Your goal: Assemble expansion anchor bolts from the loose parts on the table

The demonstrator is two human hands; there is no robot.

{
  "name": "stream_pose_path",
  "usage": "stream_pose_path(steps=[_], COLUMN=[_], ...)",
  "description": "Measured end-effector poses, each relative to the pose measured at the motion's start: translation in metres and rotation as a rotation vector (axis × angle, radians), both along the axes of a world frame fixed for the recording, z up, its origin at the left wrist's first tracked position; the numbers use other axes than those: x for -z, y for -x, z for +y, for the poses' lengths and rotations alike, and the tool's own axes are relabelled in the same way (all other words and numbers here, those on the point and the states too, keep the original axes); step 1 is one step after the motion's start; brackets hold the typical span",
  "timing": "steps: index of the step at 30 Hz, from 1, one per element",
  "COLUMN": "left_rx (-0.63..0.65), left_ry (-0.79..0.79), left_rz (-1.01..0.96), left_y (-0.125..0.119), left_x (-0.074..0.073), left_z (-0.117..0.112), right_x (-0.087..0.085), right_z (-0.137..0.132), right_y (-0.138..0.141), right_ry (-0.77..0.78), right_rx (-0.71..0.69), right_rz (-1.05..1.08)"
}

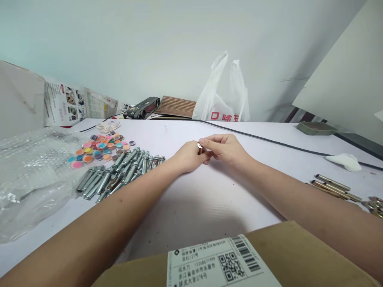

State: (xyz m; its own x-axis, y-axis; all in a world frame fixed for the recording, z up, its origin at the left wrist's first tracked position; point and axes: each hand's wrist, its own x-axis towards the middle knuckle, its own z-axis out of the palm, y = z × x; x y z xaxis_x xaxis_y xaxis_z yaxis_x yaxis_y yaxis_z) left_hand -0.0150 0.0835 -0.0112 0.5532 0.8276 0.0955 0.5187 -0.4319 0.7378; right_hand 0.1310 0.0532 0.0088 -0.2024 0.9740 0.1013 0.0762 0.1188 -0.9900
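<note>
My two hands meet above the middle of the white table (209, 199). My left hand (187, 157) and my right hand (223, 148) pinch a small metal piece (200, 146) between their fingertips; it looks like a washer or the end of a bolt, most of it hidden by my fingers. A pile of silver expansion bolts (119, 173) lies to the left of my left hand. Beyond it sits a scatter of small coloured round discs (98, 149).
Crumpled bubble wrap (30, 175) covers the left side. A cardboard box with a shipping label (221, 263) sits at the near edge. Brass-coloured bolts (335, 187) lie at the right, near a white tissue (344, 161). A black cable (269, 139) and a white plastic bag (223, 99) are at the back.
</note>
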Motion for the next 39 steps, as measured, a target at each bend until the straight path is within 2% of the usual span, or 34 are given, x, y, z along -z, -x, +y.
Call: stream_pose_path(steps=[5, 8, 11, 17, 27, 32, 36, 39], left_rx=[-0.062, 0.024, 0.097, 0.113, 0.138, 0.105, 0.076, 0.086], left_ry=[0.021, 0.018, 0.087, 0.208, 0.18, 0.144, 0.165, 0.175], left_rz=[0.04, -0.087, -0.194, -0.192, -0.179, -0.17, -0.15, -0.147], left_y=[0.0, 0.003, 0.009, 0.015, 0.015, 0.015, 0.014, 0.015], left_x=[0.0, -0.004, -0.007, -0.005, -0.003, -0.004, -0.006, -0.008], left_z=[-0.003, -0.006, -0.007, -0.004, -0.005, -0.007, -0.009, -0.009], right_x=[0.004, 0.007, 0.007, 0.009, 0.019, 0.018, 0.019, 0.018], right_z=[0.001, -0.001, -0.002, -0.002, -0.001, 0.002, 0.008, 0.009], right_y=[-0.002, -0.003, -0.001, 0.001, 0.0, -0.004, -0.01, -0.011], right_ry=[0.062, 0.103, 0.114, 0.12, 0.047, 0.053, -0.002, -0.042], right_rx=[0.016, 0.028, 0.036, 0.04, -0.004, 0.083, 0.204, 0.234], right_rz=[0.033, 0.055, 0.066, 0.061, 0.092, 0.099, 0.073, 0.005])
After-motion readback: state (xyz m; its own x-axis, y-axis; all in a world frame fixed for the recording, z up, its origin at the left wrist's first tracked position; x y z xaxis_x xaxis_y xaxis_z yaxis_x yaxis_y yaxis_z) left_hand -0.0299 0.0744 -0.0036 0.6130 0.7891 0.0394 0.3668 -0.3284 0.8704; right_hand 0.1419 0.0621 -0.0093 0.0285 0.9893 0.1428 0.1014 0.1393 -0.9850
